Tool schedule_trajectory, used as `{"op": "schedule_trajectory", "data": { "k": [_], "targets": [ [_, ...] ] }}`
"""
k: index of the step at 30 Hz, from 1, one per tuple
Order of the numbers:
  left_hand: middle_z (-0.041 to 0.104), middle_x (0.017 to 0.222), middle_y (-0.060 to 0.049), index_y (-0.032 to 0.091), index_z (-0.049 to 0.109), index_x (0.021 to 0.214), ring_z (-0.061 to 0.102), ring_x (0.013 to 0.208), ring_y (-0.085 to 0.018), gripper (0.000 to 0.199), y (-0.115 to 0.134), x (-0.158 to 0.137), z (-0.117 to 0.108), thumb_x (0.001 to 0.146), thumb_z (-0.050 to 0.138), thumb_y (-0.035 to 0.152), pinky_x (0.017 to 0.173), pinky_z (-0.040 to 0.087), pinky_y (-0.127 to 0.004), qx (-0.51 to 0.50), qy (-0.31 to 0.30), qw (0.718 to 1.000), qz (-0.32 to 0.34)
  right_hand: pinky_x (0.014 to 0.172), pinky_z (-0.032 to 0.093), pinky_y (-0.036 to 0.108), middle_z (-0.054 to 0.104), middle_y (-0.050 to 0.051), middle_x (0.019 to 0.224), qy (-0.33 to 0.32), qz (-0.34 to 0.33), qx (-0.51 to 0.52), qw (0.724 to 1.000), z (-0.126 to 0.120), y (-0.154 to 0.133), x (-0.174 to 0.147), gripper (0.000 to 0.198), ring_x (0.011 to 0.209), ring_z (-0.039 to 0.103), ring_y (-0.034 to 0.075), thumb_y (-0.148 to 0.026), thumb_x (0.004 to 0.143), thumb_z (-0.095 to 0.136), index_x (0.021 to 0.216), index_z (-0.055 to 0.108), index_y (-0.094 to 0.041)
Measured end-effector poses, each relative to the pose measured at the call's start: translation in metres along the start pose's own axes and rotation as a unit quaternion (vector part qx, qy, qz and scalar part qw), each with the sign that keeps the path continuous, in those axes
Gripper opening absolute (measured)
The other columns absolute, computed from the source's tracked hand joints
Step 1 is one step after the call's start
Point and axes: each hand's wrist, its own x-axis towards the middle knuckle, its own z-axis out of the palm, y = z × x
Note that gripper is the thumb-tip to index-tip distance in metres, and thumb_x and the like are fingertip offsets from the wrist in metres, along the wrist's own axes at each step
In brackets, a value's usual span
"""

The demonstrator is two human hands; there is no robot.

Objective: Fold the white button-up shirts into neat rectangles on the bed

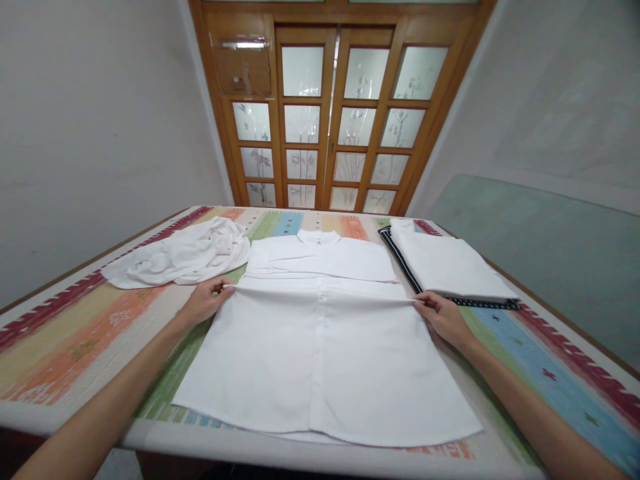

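Observation:
A white button-front shirt lies spread on the table, its collar at the far end and its hem towards me. Its sleeves are laid across the upper body. My left hand pinches the shirt's left side at about mid-length, and my right hand pinches the opposite side at the same level. Between the two hands the fabric is pulled into a straight, slightly raised ridge. The fingers of both hands are closed on the cloth edges.
A crumpled white garment lies at the left. Folded white cloth rests on a dark striped and dotted one at the right. Under everything is a colourful striped cover. Wooden glazed doors stand beyond, with walls on both sides.

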Motion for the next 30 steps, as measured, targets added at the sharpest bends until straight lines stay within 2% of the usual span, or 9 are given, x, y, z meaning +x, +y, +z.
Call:
{"op": "schedule_trajectory", "data": {
  "k": [3, 8, 15, 21, 24, 27, 30],
  "targets": [
    [0.057, 0.058, 0.002, 0.017, 0.064, 0.074, 0.050, 0.058, -0.015, 0.051, -0.001, 0.000, 0.001, 0.069, 0.056, 0.067, 0.059, 0.039, -0.025, 0.001, -0.006, 1.000, -0.014, 0.066, 0.049, 0.031, 0.069, 0.004, 0.074, -0.003, 0.009, 0.028, 1.000, 0.002, -0.001, 0.001, 0.039, 0.069, 0.063, 0.021, -0.059, 0.073, 0.063, 0.081, 0.066, -0.021],
    [0.064, 0.064, -0.001, 0.016, 0.067, 0.079, 0.053, 0.061, -0.017, 0.056, -0.004, 0.003, 0.001, 0.066, 0.056, 0.069, 0.058, 0.038, -0.025, 0.000, -0.021, 0.998, -0.055, 0.052, 0.044, 0.026, 0.065, 0.000, 0.067, -0.013, 0.045, 0.074, 0.996, 0.009, -0.002, 0.005, 0.038, 0.059, 0.059, 0.018, -0.053, 0.074, 0.064, 0.095, 0.057, -0.023],
    [0.064, 0.062, -0.001, 0.017, 0.070, 0.079, 0.054, 0.060, -0.018, 0.055, -0.003, 0.007, 0.005, 0.067, 0.053, 0.068, 0.057, 0.035, -0.025, 0.061, -0.051, 0.995, -0.063, 0.054, 0.044, 0.028, 0.060, -0.003, 0.065, -0.006, 0.039, 0.010, 0.999, 0.015, 0.004, 0.009, 0.031, 0.057, 0.058, 0.018, -0.045, 0.074, 0.060, 0.094, 0.049, -0.025],
    [0.049, 0.045, 0.004, 0.019, 0.068, 0.072, 0.044, 0.047, -0.015, 0.044, 0.002, 0.011, 0.006, 0.071, 0.051, 0.060, 0.050, 0.025, -0.025, 0.116, -0.081, 0.988, -0.060, 0.055, 0.043, 0.029, 0.061, -0.002, 0.069, -0.013, 0.046, -0.034, 0.998, 0.014, 0.003, 0.007, 0.027, 0.055, 0.058, 0.017, -0.044, 0.076, 0.054, 0.093, 0.045, -0.025],
    [0.050, 0.046, 0.004, 0.020, 0.066, 0.069, 0.045, 0.048, -0.015, 0.037, 0.003, 0.013, 0.007, 0.072, 0.053, 0.055, 0.051, 0.025, -0.025, 0.133, -0.098, 0.985, -0.045, 0.055, 0.041, 0.029, 0.060, -0.003, 0.068, -0.012, 0.034, -0.090, 0.995, 0.016, 0.003, 0.006, 0.026, 0.053, 0.057, 0.017, -0.043, 0.077, 0.052, 0.095, 0.047, -0.025],
    [0.051, 0.047, 0.004, 0.021, 0.063, 0.067, 0.049, 0.050, -0.016, 0.032, 0.003, 0.010, 0.009, 0.070, 0.056, 0.052, 0.052, 0.027, -0.025, 0.144, -0.077, 0.986, -0.036, 0.055, 0.038, 0.029, 0.057, -0.003, 0.063, -0.005, 0.013, -0.165, 0.986, 0.018, 0.001, 0.003, 0.025, 0.052, 0.055, 0.017, -0.042, 0.077, 0.052, 0.095, 0.050, -0.024],
    [0.053, 0.050, 0.004, 0.022, 0.055, 0.066, 0.052, 0.052, -0.016, 0.034, 0.002, 0.004, 0.011, 0.066, 0.062, 0.055, 0.053, 0.030, -0.025, 0.160, -0.011, 0.986, -0.051, 0.055, 0.037, 0.030, 0.057, -0.001, 0.063, 0.018, 0.006, -0.222, 0.975, 0.017, -0.002, -0.001, 0.025, 0.057, 0.056, 0.020, -0.044, 0.077, 0.054, 0.091, 0.053, -0.024]
  ]
}}
